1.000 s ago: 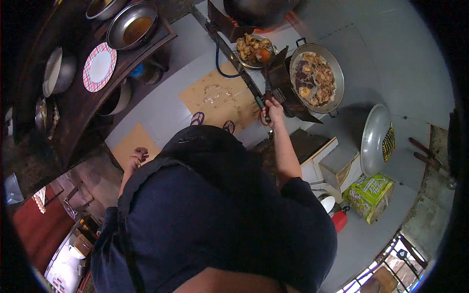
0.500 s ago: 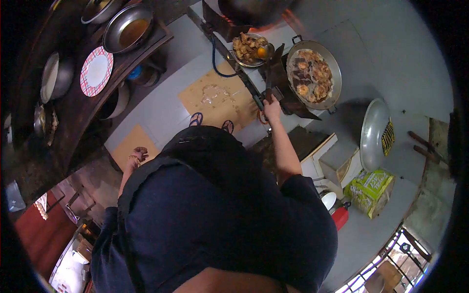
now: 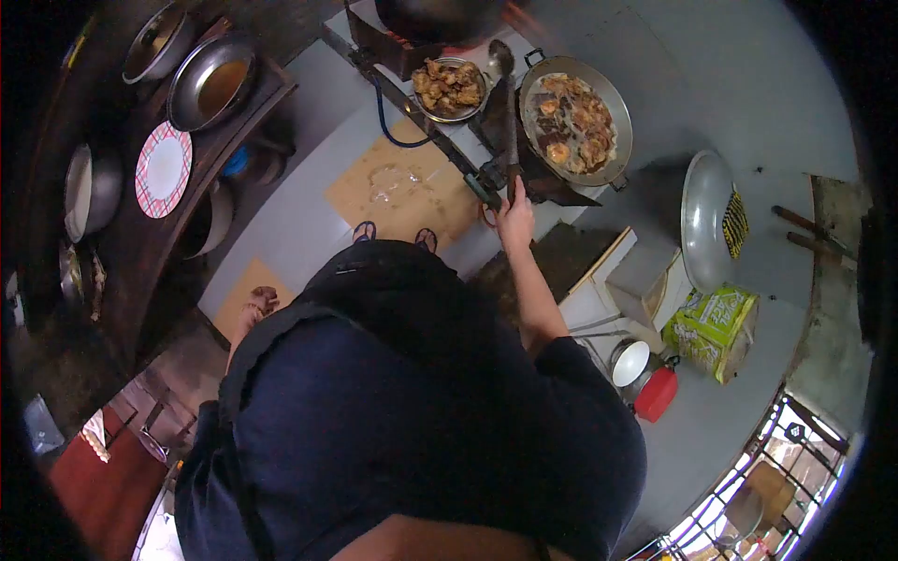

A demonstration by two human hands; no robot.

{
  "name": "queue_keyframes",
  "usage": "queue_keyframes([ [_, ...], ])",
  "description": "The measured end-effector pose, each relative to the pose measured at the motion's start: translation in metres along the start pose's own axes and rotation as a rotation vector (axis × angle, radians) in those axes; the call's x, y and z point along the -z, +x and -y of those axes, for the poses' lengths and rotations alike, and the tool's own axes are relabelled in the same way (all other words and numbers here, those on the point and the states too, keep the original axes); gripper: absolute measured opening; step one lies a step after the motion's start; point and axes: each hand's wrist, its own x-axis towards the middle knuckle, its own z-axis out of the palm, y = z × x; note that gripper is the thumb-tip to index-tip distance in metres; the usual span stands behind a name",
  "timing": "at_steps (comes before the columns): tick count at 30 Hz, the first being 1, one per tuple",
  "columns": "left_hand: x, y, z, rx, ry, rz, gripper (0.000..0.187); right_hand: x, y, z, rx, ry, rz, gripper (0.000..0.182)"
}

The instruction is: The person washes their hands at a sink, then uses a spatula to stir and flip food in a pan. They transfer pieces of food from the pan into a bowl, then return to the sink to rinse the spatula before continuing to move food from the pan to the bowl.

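Observation:
My right hand (image 3: 515,222) is closed around the long dark handle of a metal ladle (image 3: 501,60). The ladle's scoop is raised between a metal bowl of fried, battered pieces (image 3: 449,86) and a wide pan (image 3: 619,112). In the pan, several browned pieces (image 3: 572,126) lie in bubbling oil. Down at my left side hangs my left hand (image 3: 261,302), loosely curled and holding nothing that I can see. Its fingers show only in part.
Another dark pot (image 3: 440,17) stands over a glowing fire at the top. On the wooden counter to the left are a checked-rim plate (image 3: 164,170) and a pan of brown liquid (image 3: 213,82). A large lid (image 3: 707,220) and a green bag (image 3: 713,327) are at right. Cardboard (image 3: 402,192) covers the floor.
The ladle's scoop has moved from the edge of the fried-piece bowl up to the bowl's right side. An orange patch seen there before is gone. The whole view has shifted slightly.

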Motion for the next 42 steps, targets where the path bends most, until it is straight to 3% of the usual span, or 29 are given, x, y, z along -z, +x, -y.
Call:
queue_keyframes([
  [4,-0.002,-0.003,-0.022,-0.113,0.088,0.096,0.026,0.016,-0.009,-0.013,-0.078,0.13,-0.116,0.051],
  [7,-0.076,-0.099,-0.111,-0.347,0.543,-0.115,0.024,0.021,-0.004,-0.031,-0.178,0.077,-0.064,0.051],
  [8,-0.077,-0.095,-0.114,-0.349,0.548,-0.112,0.024,0.027,-0.004,-0.032,-0.214,0.121,-0.053,0.048],
  [10,-0.078,-0.084,-0.118,-0.048,0.23,-0.146,0.025,0.021,0.002,-0.05,-0.209,0.179,-0.076,0.047],
  [13,-0.075,-0.077,-0.114,-0.034,0.243,-0.128,0.028,-0.008,0.018,-0.097,-0.216,0.257,-0.091,0.048],
  [15,-0.081,-0.09,-0.118,-0.079,0.248,-0.113,0.029,-0.002,0.019,-0.092,-0.233,0.278,-0.087,0.049],
  [17,-0.085,-0.096,-0.119,-0.154,0.26,-0.09,0.028,0.011,0.018,-0.08,-0.43,0.602,0.013,0.046],
  [19,-0.078,-0.082,-0.108,-0.161,0.253,-0.061,0.025,0.018,0.019,-0.073,-0.466,0.653,0.028,0.046],
  [25,-0.017,-0.001,-0.044,-0.005,-0.059,0.256,0.015,0.02,0.024,-0.075,-0.523,0.833,0.106,0.047],
  [26,-0.024,-0.005,-0.051,-0.006,-0.061,0.255,0.015,0.021,0.025,-0.074,-0.543,0.865,0.136,0.048],
  [29,-0.065,-0.047,-0.092,-0.011,0.279,-0.071,0.012,0.021,0.028,-0.075,-0.627,1.075,0.143,0.049],
  [37,-0.109,-0.122,-0.143,-0.19,0.366,-0.15,0.013,0.033,0.037,-0.079,-0.664,1.396,0.219,0.042],
  [42,-0.074,-0.073,-0.111,-0.155,0.489,-0.065,0.024,0.05,0.034,-0.066,-0.662,1.448,0.239,0.046],
])
